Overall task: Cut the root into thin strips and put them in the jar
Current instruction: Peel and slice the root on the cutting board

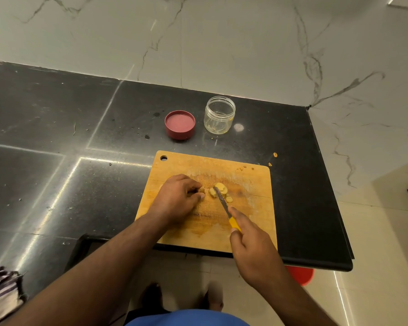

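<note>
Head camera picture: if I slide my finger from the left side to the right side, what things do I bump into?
Striped cloth → red lid → left hand → jar → right hand holding the knife → crumb on the counter → red tub under the counter.

Home kitchen: black counter (57, 118), cutting board (252, 222).

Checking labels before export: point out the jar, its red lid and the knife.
jar (219, 115), head view, on its clear side wall.
red lid (180, 124), head view, on its upturned inner face.
knife (220, 200), head view, on the middle of the blade.
</note>
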Demonstrator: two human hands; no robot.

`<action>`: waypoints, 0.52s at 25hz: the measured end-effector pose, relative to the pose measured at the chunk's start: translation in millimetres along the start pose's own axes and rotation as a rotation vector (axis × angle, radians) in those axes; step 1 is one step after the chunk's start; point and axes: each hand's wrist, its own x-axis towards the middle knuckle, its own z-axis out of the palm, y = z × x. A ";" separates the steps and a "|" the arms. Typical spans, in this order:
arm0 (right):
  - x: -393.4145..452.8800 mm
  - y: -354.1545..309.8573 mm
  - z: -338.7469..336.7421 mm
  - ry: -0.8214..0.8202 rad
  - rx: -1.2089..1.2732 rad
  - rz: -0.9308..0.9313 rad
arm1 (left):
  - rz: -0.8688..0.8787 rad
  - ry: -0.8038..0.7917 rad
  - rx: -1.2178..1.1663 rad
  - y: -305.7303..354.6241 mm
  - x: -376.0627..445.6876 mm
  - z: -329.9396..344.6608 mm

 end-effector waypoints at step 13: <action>11.6 -17.3 16.8 -0.045 -0.242 -0.093 | -0.015 0.073 -0.042 2.5 -0.5 2.0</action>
